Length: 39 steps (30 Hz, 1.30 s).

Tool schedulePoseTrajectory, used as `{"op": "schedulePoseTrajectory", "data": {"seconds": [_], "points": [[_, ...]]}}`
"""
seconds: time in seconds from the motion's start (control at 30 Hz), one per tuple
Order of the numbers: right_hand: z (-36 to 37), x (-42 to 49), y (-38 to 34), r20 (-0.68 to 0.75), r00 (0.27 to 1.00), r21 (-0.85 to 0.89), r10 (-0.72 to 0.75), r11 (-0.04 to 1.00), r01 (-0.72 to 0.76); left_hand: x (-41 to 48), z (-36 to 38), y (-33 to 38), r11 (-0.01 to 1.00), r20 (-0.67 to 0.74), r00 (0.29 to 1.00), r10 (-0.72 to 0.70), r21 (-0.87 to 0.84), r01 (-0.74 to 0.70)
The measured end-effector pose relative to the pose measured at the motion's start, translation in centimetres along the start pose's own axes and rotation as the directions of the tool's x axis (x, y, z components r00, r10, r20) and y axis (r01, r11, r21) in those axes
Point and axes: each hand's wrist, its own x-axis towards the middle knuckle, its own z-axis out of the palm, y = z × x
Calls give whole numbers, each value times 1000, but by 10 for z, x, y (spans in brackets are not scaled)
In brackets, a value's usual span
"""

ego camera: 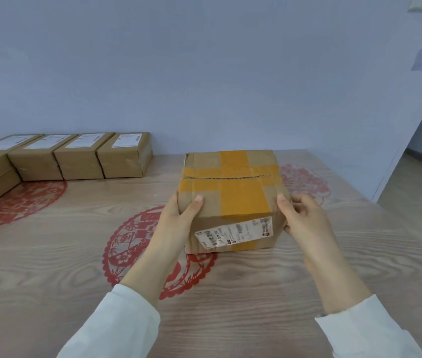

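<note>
White sleeves [117, 324] nearest; left hand [176, 220] and right hand [305, 223] clasp opposite sides of the taped carton [230, 197], thumbs hooked over its top. Carton stands mid-bench [49, 254], well apart from the boxes [80, 158]. Handling: press both sides evenly and level, as the top seam looks split.

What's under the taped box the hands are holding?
The box covers part of a red paper-cut design on the wooden table. How far the design runs beneath it is hidden, as is the box's underside. The left hand and right hand grip its sides.
</note>
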Motion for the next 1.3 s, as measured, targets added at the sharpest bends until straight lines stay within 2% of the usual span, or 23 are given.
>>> {"op": "schedulePoseTrajectory", "data": {"seconds": [0.13, 0.33, 0.47, 0.6, 0.77, 1.0, 1.07, 1.13, 1.2, 1.3], "points": [[8, 27, 1, 2, 998, -23, 61, 998, -61, 29, 1, 1, 998, -5, 998, -55, -15, 55], [11, 25, -22, 3, 977, -45, 213, 976, -213, 33, 1, 23, 975, 5, 975, -220, -11, 220], [3, 4, -46, 32, 936, -86, 352, 934, -348, 16, -3, 42, 923, -31, 923, -384, -29, 383], [-7, -22, -67, 47, 901, -131, 431, 897, -422, -15, -2, 60, 869, -62, 867, -494, -57, 491], [-11, -50, -75, 52, 874, -170, 483, 867, -469, -41, -10, 64, 845, -76, 842, -533, -18, 534], [-5, -65, -87, 6, 850, -253, 526, 823, -508, -55, -23, 66, 858, 15, 858, -514, 30, 513], [-3, -66, -90, -38, 877, -361, 480, 812, -460, -54, -25, 64, 866, 27, 866, -499, 27, 499], [2, -63, -95, -35, 942, -561, 334, 774, -295, -53, -25, 62, 872, 35, 871, -490, 9, 490], [14, -56, -95, 95, 979, -714, 179, 698, -58, -52, -25, 59, 872, 42, 872, -488, 0, 489], [39, -42, -88, 325, 943, -803, 75, 549, 233, -51, -24, 53, 875, 31, 874, -484, -13, 485]]}}
